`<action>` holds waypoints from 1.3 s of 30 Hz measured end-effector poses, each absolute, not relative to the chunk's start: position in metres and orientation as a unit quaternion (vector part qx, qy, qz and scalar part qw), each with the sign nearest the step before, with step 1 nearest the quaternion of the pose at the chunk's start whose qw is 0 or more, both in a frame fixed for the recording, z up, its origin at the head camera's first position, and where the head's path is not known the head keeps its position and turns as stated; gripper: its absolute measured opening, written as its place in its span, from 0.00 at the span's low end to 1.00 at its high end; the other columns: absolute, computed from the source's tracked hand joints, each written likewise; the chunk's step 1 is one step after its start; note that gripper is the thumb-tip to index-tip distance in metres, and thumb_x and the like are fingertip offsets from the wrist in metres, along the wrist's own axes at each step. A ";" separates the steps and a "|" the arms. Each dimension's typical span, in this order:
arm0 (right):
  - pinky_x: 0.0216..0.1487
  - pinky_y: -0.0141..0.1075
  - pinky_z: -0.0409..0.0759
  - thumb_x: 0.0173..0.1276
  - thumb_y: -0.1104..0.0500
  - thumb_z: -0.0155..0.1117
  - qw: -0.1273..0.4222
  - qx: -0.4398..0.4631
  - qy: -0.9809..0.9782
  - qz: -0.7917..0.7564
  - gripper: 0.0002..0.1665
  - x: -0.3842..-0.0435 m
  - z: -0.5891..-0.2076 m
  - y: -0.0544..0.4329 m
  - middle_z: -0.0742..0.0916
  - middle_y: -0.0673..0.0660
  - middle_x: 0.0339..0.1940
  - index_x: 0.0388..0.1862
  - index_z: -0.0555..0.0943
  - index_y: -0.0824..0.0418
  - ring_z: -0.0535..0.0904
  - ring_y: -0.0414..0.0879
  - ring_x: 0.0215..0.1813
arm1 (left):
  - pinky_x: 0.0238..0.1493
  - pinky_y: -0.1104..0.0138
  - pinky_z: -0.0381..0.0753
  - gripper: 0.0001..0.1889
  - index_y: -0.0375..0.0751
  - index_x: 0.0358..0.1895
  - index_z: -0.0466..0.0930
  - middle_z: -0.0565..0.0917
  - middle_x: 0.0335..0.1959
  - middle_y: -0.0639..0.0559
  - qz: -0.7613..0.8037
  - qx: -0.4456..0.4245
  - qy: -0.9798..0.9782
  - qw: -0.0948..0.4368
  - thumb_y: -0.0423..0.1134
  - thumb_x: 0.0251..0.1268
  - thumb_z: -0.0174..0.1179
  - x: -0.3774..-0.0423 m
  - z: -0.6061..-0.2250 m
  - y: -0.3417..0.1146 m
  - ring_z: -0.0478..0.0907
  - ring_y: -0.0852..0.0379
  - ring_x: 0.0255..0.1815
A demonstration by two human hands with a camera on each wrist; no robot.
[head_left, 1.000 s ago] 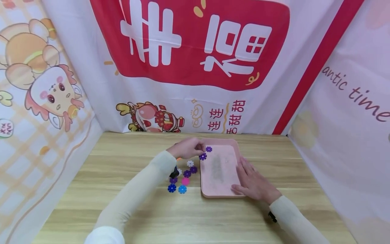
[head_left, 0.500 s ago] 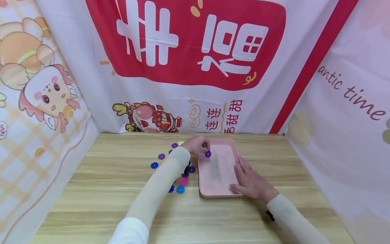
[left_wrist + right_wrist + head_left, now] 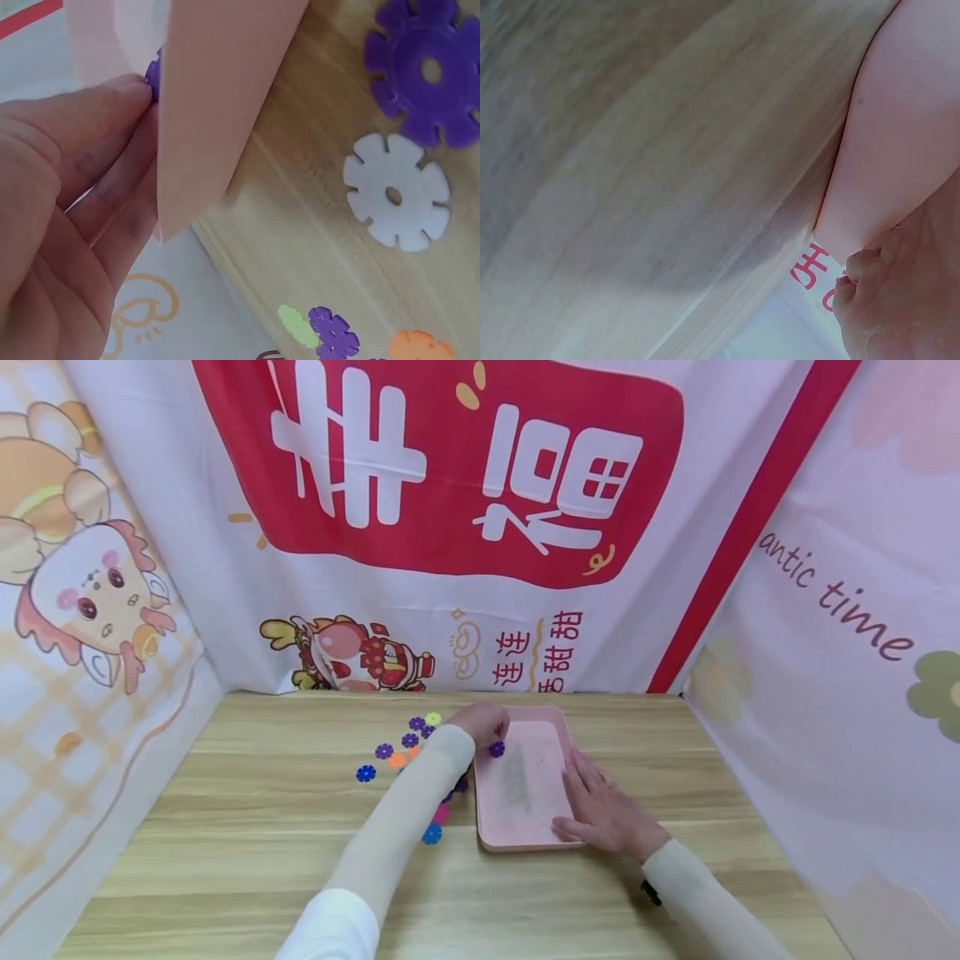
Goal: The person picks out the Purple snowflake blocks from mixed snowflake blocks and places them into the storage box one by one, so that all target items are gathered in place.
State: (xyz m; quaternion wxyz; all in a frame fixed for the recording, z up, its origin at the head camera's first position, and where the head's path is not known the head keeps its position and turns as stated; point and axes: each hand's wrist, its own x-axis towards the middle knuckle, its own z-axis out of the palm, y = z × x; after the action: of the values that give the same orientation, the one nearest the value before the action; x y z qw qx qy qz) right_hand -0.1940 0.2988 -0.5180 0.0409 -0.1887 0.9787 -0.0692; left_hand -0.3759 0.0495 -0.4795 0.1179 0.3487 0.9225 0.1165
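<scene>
My left hand reaches over the left rim of a shallow pink tray. It pinches a purple snowflake disc just inside that rim. In the left wrist view thumb and fingers meet at the disc, which is partly hidden behind the tray's wall. At the opposite side, my right hand rests along the tray's right rim, its fingers extended. The right wrist view has this hand against the pink outer wall.
Left of the tray lie several loose snowflake discs: blue, orange, yellow-green, light blue and pink. My left forearm covers some of them. A white disc lies beside the tray. A printed cloth hangs behind the table.
My left hand has moved right, over the tray's rim, with the purple disc. A second purple disc seen near the fingers earlier no longer shows. The right hand stays on the tray.
</scene>
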 end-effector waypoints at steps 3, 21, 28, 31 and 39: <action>0.85 0.63 0.58 0.75 0.28 0.55 0.030 -0.193 0.978 -0.073 0.61 -0.194 -0.518 0.299 0.48 0.66 0.90 0.87 0.47 0.66 0.45 0.63 0.90 | 0.46 0.67 0.82 0.06 0.46 0.36 0.89 0.88 0.35 0.58 0.103 0.345 0.927 0.102 0.30 0.67 0.67 -0.376 -0.481 0.053 0.80 0.58 0.39; 0.85 0.63 0.58 0.75 0.28 0.55 0.018 -0.200 0.977 -0.073 0.61 -0.197 -0.517 0.298 0.49 0.67 0.90 0.87 0.48 0.67 0.46 0.63 0.90 | 0.49 0.64 0.83 0.07 0.44 0.38 0.90 0.88 0.38 0.54 0.111 0.318 0.937 0.092 0.29 0.70 0.65 -0.370 -0.477 0.053 0.81 0.56 0.42; 0.85 0.64 0.58 0.74 0.28 0.55 0.024 -0.194 0.977 -0.080 0.62 -0.197 -0.518 0.298 0.48 0.66 0.90 0.87 0.47 0.66 0.45 0.63 0.90 | 0.56 0.64 0.84 0.07 0.45 0.44 0.90 0.89 0.45 0.55 0.146 0.306 0.932 0.129 0.32 0.73 0.64 -0.371 -0.474 0.046 0.82 0.56 0.48; 0.85 0.63 0.57 0.73 0.27 0.55 0.032 -0.189 0.978 -0.084 0.62 -0.196 -0.519 0.298 0.48 0.64 0.90 0.88 0.46 0.64 0.44 0.62 0.90 | 0.59 0.62 0.84 0.07 0.45 0.49 0.89 0.88 0.48 0.54 0.156 0.310 0.926 0.152 0.34 0.74 0.65 -0.369 -0.468 0.040 0.82 0.56 0.51; 0.85 0.64 0.56 0.74 0.26 0.55 0.034 -0.186 0.978 -0.084 0.63 -0.195 -0.520 0.299 0.47 0.65 0.90 0.87 0.46 0.65 0.44 0.63 0.90 | 0.61 0.60 0.85 0.12 0.41 0.57 0.86 0.88 0.54 0.50 0.169 0.353 0.900 0.190 0.36 0.77 0.61 -0.361 -0.447 0.014 0.84 0.53 0.56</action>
State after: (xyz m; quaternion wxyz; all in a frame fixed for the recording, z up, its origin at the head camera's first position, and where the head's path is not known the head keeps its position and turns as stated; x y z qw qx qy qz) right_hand -0.1949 0.2992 -0.5201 0.0339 -0.1864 0.9783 -0.0844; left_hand -0.3607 0.0141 -0.4468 0.1898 0.3530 0.9004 0.1689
